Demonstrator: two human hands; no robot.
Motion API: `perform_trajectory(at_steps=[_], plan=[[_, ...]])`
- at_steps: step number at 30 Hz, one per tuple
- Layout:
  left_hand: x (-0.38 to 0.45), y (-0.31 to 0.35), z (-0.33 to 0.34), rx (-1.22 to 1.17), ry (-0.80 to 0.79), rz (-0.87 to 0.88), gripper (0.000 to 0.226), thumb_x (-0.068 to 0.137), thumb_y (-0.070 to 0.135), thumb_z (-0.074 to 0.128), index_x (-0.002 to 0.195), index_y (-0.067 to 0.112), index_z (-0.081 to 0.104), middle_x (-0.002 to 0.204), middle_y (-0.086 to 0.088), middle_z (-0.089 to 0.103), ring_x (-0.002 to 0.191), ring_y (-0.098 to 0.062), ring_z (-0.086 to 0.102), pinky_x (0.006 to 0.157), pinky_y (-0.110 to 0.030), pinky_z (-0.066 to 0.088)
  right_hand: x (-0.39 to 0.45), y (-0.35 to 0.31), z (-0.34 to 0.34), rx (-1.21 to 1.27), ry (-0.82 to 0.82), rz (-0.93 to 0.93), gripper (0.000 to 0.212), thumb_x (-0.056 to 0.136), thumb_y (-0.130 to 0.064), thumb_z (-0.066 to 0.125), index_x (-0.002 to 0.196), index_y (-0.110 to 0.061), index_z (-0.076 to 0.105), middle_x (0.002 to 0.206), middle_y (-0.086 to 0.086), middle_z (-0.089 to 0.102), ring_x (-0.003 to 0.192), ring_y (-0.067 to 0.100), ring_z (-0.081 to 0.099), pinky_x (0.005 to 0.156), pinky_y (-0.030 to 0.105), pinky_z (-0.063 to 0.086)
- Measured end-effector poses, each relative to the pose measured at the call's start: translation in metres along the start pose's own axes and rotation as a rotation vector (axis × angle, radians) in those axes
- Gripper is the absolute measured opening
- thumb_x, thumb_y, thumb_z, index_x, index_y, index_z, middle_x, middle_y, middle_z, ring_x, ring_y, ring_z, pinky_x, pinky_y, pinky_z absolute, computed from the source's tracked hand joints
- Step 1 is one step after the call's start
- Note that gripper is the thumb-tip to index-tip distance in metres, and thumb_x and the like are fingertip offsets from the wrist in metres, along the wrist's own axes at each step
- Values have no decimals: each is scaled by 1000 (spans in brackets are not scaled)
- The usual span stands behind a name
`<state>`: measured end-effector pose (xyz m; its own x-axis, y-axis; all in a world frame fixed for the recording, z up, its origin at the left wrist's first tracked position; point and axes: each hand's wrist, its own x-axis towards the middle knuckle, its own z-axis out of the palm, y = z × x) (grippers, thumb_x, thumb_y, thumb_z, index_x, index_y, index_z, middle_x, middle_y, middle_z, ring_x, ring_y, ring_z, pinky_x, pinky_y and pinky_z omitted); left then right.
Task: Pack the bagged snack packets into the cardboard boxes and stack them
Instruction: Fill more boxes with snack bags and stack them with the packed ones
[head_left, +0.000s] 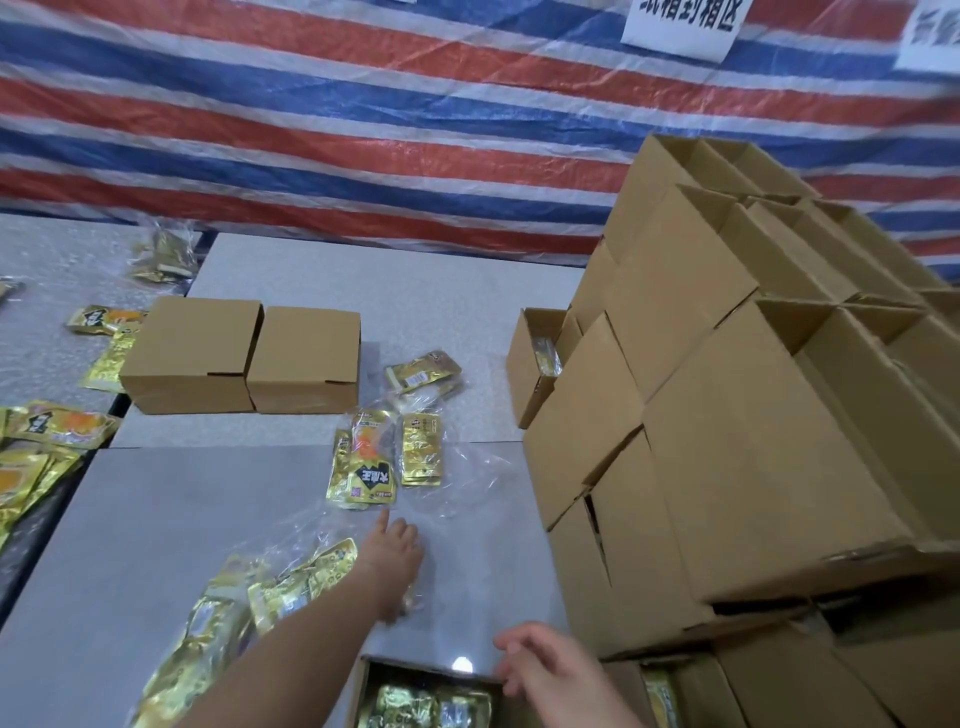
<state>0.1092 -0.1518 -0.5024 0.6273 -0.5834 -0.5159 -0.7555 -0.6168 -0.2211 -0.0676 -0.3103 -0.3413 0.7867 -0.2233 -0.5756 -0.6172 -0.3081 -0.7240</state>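
On the left of the grey worktop (208, 519), two closed cardboard boxes (244, 358) stand side by side, touching, well beyond reach of either hand. Nearer the middle, the left hand (397, 556) is extended forward with fingers straight and loosely spread, holding nothing; its fingertips lie just short of the bagged snack packets (366, 467). That bag rests flat on the worktop directly ahead of the left hand, long axis running away from the person, printed face up, with a second packet (422, 449) just beside it on the right inside the same clear film. Another bag of packets (291, 587) lies under and left of the left forearm. Right of centre, the right hand (540, 670) hovers with fingers relaxed and slightly curled, empty, over the far rim of the open box (431, 670), which already holds gold packets. The left hand is the nearer to the bag ahead; reaching straight forward appears sufficient. At far right stands the stack of boxes (753, 441).
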Motion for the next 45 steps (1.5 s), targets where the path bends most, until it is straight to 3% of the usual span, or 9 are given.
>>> perform_trajectory(at_steps=[4, 9, 15, 21, 26, 29, 32, 37, 45], plan=[[-17, -11, -13, -214, 151, -48, 53, 87, 46, 53, 130, 16, 48, 129, -9, 55, 133, -29, 40, 122, -57, -4, 1, -3, -5, 14, 6, -11, 15, 97, -10, 56, 90, -13, 70, 74, -3, 69, 66, 3, 65, 68, 10, 46], [-61, -51, -84, -856, 447, -175, 34, 67, 45, 52, 90, 20, 49, 94, 1, 62, 99, -21, 57, 100, -36, 40, 19, -14, 0, 57, 63, -162, 7, 94, -21, 66, 100, -25, 69, 98, -8, 72, 101, 7, 66, 85, 11, 45], [-119, -59, -165, -1657, 794, -198, 22, 69, 24, 57, 90, 20, 53, 76, 4, 66, 64, -9, 60, 67, -37, 54, 42, -74, -2, 89, -40, -448, 108, 50, -79, 79, 142, -55, 27, 140, -45, 26, 126, -31, 21, 95, 0, 26], [-132, -36, -211, -1690, 924, -419, 23, 63, 35, 56, 72, 20, 40, 69, 8, 51, 59, -10, 50, 61, -27, 47, 43, -107, 8, 236, -281, -422, 88, 67, -38, 73, 145, -42, 34, 136, -18, 57, 125, 1, 55, 96, 23, 50], [-138, -29, -223, -1862, 725, -345, 80, 63, 79, 67, 125, 33, 47, 113, 20, 57, 100, 0, 57, 85, -26, 44, 24, -113, 18, 725, -237, -219, 21, 88, -39, 67, 107, -39, 74, 104, -6, 75, 90, 6, 72, 61, 19, 53], [-141, -6, -208, -1896, 691, -297, 61, 96, 62, 46, 148, 30, 38, 143, 14, 44, 131, -7, 44, 104, -26, 32, 26, -105, 18, 1032, -218, -57, 30, 68, -48, 74, 86, -25, 82, 87, 1, 75, 72, 15, 72, 54, 29, 55], [-149, 18, -183, -1816, 635, -263, 56, 102, 56, 31, 154, 34, 30, 142, 27, 31, 133, 9, 25, 107, -17, 17, 28, -95, 15, 1203, -179, 58, 55, 73, -55, 75, 116, -23, 75, 119, 6, 72, 108, 27, 69, 90, 44, 56], [-143, 47, -174, -1880, 697, -334, 29, 106, 43, 33, 111, 46, 61, 111, 34, 53, 104, 20, 50, 89, -4, 35, 17, -91, 23, 1311, -300, 76, 48, 78, -52, 72, 111, -17, 77, 116, 11, 72, 101, 27, 72, 74, 40, 60], [-155, 47, -122, -1736, 740, -311, 22, 102, 49, 37, 114, 47, 55, 111, 26, 62, 108, 8, 56, 83, -4, 40, -15, -58, -2, 480, -18, -106, 32, 91, -13, 67, 116, -32, 65, 94, -11, 76, 82, 5, 72, 71, 35, 59]])
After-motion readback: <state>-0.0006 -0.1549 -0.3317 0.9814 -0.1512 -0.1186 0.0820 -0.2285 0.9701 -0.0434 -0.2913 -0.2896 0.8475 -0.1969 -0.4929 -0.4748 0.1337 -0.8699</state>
